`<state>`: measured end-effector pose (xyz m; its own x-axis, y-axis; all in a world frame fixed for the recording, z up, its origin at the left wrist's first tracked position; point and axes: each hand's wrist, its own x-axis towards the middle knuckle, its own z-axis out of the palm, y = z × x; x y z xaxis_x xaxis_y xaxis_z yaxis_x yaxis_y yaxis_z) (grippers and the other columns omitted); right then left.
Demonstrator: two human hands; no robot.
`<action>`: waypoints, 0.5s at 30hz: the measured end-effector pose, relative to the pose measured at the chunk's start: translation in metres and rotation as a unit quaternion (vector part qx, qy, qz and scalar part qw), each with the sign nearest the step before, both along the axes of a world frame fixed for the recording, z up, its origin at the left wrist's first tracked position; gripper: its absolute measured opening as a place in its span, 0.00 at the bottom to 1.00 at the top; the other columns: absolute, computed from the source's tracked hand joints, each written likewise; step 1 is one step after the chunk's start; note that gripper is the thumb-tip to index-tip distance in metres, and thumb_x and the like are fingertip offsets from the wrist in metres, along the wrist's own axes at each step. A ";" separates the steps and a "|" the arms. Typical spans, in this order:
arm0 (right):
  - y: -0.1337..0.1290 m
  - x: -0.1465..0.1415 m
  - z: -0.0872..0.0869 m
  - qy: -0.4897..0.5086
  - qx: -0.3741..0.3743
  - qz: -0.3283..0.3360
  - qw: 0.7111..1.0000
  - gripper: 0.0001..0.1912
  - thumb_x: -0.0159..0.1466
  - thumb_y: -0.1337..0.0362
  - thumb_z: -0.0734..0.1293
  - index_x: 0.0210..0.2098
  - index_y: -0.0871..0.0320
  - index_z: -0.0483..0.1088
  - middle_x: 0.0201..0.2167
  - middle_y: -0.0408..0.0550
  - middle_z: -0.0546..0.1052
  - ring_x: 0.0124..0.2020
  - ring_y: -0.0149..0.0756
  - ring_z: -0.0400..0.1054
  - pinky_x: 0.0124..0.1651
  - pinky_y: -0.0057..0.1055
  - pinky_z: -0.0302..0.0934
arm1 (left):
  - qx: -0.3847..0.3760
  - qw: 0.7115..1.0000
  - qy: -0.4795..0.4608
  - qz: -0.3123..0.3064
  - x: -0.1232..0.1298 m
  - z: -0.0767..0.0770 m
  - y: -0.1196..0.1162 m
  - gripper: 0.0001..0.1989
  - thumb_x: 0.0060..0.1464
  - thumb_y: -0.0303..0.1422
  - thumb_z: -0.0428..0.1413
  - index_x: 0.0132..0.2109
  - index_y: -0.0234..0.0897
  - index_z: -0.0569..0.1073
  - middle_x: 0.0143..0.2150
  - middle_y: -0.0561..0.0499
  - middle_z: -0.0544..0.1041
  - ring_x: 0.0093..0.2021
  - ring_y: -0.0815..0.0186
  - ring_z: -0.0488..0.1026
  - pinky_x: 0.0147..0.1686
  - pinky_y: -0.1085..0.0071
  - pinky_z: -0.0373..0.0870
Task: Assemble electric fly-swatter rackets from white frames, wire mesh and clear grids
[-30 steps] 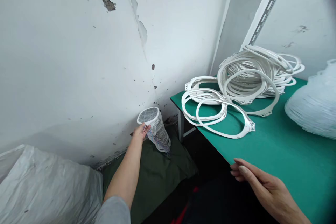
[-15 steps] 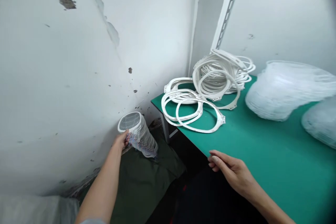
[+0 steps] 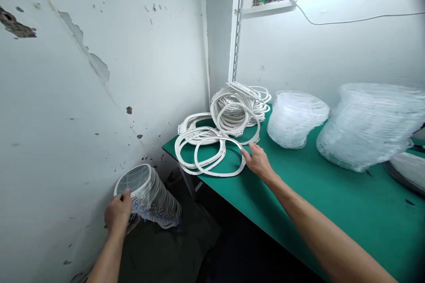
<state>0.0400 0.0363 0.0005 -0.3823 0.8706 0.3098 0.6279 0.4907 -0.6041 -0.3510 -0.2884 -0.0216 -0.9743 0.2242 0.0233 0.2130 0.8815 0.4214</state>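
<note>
From the right hand point(image 3: 257, 162), right of centre, the white ring point(image 3: 217, 175) lies immediately left on the bench point(image 3: 299, 163), its long axis roughly left-right; this grip meets its near end, closure unclear. The left hand point(image 3: 118, 210), farther off, touches the mesh stack point(image 3: 161, 201), lower left, its grip's closure also unclear.

Smooth, matt white plastic is seen in the oval rings point(image 3: 221, 174) at twelve o'clock; glossy, translucent plastic is shown by the stacks point(image 3: 372, 124) at two o'clock. The chipped wall point(image 3: 159, 53) is roughened at ten o'clock.
</note>
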 end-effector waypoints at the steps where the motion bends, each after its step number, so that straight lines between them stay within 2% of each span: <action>1: 0.008 -0.005 0.000 -0.018 -0.037 0.002 0.999 0.15 0.67 0.56 0.65 0.44 0.61 0.76 0.45 0.62 0.79 0.49 0.52 0.72 0.52 0.40 0.63 | 0.000 1.000 0.006 -0.014 0.008 0.001 0.006 0.24 0.63 0.48 0.46 0.37 0.35 0.79 0.36 0.35 0.81 0.43 0.40 0.78 0.38 0.55 0.71; 3: 0.013 -0.013 0.002 -0.033 -0.087 0.020 0.995 0.11 0.66 0.58 0.66 0.33 0.58 0.75 0.33 0.54 0.78 0.40 0.45 0.72 0.44 0.33 0.60 | 0.025 0.998 0.025 -0.058 0.027 0.004 0.021 0.23 0.63 0.49 0.46 0.41 0.38 0.79 0.37 0.39 0.82 0.42 0.46 0.78 0.38 0.61 0.70; 4: 0.012 -0.014 0.003 -0.028 -0.097 0.027 0.994 0.12 0.65 0.59 0.65 0.28 0.57 0.74 0.28 0.51 0.76 0.36 0.42 0.71 0.40 0.31 0.59 | 0.045 0.995 0.034 -0.079 0.038 0.006 0.030 0.22 0.63 0.49 0.47 0.43 0.39 0.79 0.36 0.41 0.82 0.41 0.48 0.78 0.37 0.62 0.69; 6: 0.004 -0.011 0.005 -0.008 -0.108 0.034 0.993 0.17 0.67 0.59 0.63 0.23 0.57 0.71 0.22 0.46 0.72 0.30 0.37 0.67 0.35 0.29 0.56 | 0.096 0.988 0.048 -0.114 0.059 0.013 0.050 0.21 0.63 0.49 0.48 0.44 0.40 0.79 0.33 0.45 0.81 0.38 0.52 0.77 0.35 0.65 0.68; 8: -0.007 0.001 0.009 0.015 -0.117 0.043 0.992 0.21 0.68 0.55 0.60 0.23 0.58 0.71 0.21 0.44 0.70 0.27 0.35 0.64 0.31 0.28 0.54 | 0.151 0.976 0.058 -0.143 0.078 0.024 0.073 0.20 0.62 0.49 0.50 0.44 0.41 0.79 0.31 0.47 0.81 0.35 0.54 0.77 0.34 0.66 0.68; 12: -0.032 0.058 0.016 0.106 -0.151 0.052 0.981 0.25 0.69 0.48 0.59 0.28 0.59 0.76 0.23 0.44 0.72 0.26 0.34 0.64 0.29 0.28 0.56 | 0.246 0.938 0.086 -0.229 0.118 0.062 0.131 0.19 0.63 0.49 0.51 0.44 0.41 0.78 0.32 0.49 0.81 0.33 0.58 0.77 0.33 0.69 0.68; 15: -0.048 0.125 0.017 0.170 -0.201 -0.002 0.965 0.26 0.66 0.44 0.63 0.35 0.59 0.81 0.26 0.46 0.77 0.28 0.37 0.68 0.31 0.30 0.60 | 0.287 0.888 0.137 -0.331 0.157 0.097 0.187 0.16 0.65 0.46 0.52 0.42 0.40 0.78 0.33 0.50 0.81 0.34 0.60 0.77 0.34 0.70 0.68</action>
